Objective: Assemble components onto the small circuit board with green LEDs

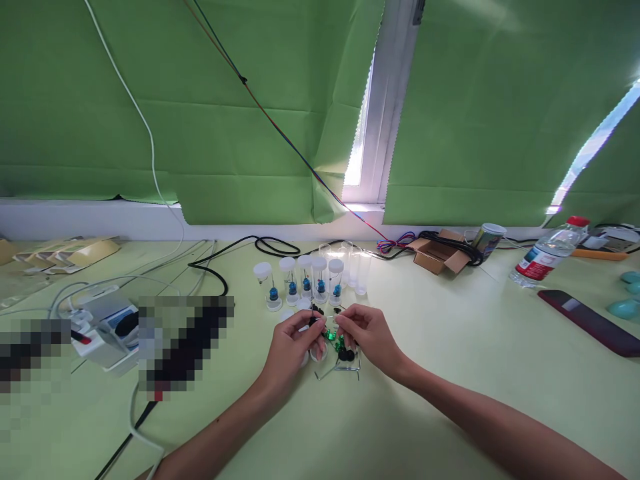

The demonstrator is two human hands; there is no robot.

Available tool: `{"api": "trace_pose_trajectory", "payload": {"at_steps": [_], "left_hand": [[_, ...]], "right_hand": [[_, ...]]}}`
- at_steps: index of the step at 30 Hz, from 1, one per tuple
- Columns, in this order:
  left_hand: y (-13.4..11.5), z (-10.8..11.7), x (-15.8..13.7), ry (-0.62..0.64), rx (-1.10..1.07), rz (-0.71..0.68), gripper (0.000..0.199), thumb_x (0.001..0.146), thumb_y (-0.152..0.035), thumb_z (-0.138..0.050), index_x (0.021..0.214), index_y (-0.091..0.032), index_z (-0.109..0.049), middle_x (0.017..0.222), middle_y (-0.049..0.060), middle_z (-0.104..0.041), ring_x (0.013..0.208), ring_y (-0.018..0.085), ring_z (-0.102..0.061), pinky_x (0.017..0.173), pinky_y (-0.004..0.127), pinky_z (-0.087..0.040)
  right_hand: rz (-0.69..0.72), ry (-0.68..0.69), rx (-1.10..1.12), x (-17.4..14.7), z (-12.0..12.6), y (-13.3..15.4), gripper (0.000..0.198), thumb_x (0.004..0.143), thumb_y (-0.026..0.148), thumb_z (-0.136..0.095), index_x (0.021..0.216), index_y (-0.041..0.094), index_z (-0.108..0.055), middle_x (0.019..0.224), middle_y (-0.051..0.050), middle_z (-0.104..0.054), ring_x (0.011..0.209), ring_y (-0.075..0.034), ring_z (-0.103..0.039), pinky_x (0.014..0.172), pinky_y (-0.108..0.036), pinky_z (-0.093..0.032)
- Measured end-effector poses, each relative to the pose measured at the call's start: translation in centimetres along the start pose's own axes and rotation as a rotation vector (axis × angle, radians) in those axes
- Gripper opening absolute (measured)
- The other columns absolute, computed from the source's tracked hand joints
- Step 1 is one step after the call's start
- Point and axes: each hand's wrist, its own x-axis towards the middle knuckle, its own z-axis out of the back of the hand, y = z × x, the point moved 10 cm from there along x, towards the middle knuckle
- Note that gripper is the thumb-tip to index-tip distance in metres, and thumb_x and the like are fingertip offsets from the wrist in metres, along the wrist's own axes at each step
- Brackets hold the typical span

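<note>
My left hand (295, 341) pinches a small black part (313, 321) with a thin dark rod standing up from it. Opposite, my right hand (369, 335) has thumb and fingers closed on a thin metal rod (330, 317) that points toward the black part; whether the two touch is too small to tell. Between and below the hands lie green translucent pieces (341, 344), black round pieces (346, 355) and L-shaped metal rods (347, 369). Just beyond stand several clear tubes (273, 293) with white caps and blue parts inside. Loose white caps are partly hidden by my left hand.
At the back are clear tubes without blue parts (361, 272), an open cardboard box (439, 253), a can (487, 240) and coiled cables. A water bottle (550, 252) and a dark phone-like slab (590, 323) lie right. A white device with cables (107, 327) sits left.
</note>
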Motion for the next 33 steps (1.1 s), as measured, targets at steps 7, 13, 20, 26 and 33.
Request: {"api": "trace_pose_trajectory", "payload": {"at_steps": [7,13,20,26,33], "left_hand": [[-0.2,0.1,-0.1,-0.007,0.026,-0.008,0.023,0.079,-0.036,-0.072,0.088,-0.017,-0.063,0.055,-0.003,-0.062,0.045,0.012,-0.054,0.049,0.023,-0.044],[-0.5,0.0,-0.1,-0.008,0.039,-0.018,0.023,0.079,-0.037,-0.072,0.087,-0.017,-0.063,0.053,-0.003,-0.062,0.043,0.011,-0.053,0.047,0.023,-0.043],[-0.6,0.1,-0.2,-0.019,0.029,-0.014,0.022,0.080,-0.037,-0.072,0.087,-0.017,-0.062,0.054,-0.003,-0.062,0.044,0.010,-0.053,0.048,0.022,-0.043],[-0.7,0.3,-0.4,-0.060,-0.036,0.026,0.026,0.078,-0.039,-0.073,0.086,-0.016,-0.064,0.054,-0.002,-0.060,0.045,0.010,-0.051,0.047,0.022,-0.042],[-0.2,0.3,-0.4,-0.053,-0.068,0.047,0.026,0.077,-0.038,-0.074,0.087,-0.016,-0.065,0.055,-0.002,-0.060,0.047,0.010,-0.051,0.047,0.021,-0.041]], "right_hand": [[-0.044,0.019,0.015,-0.2,-0.1,-0.6,0.034,0.086,0.045,-0.065,0.070,0.015,-0.060,0.057,0.001,-0.060,0.043,-0.008,-0.050,0.042,-0.021,-0.040],[-0.057,0.030,0.020,-0.1,-0.3,-0.9,0.036,0.086,0.046,-0.064,0.068,0.016,-0.057,0.055,0.001,-0.059,0.042,-0.008,-0.050,0.041,-0.021,-0.038],[0.009,0.028,-0.004,-0.3,-0.4,-0.4,0.026,0.086,0.042,-0.065,0.083,0.016,-0.063,0.065,0.001,-0.060,0.046,-0.008,-0.051,0.044,-0.022,-0.041],[0.076,0.002,-0.078,-0.5,-0.3,0.1,0.023,0.083,0.034,-0.068,0.102,0.020,-0.066,0.083,-0.001,-0.064,0.054,-0.009,-0.053,0.051,-0.023,-0.046],[0.105,-0.037,-0.190,-0.5,0.1,0.1,0.018,0.084,0.032,-0.067,0.096,0.019,-0.068,0.067,0.001,-0.062,0.054,-0.012,-0.054,0.054,-0.026,-0.046]]}}
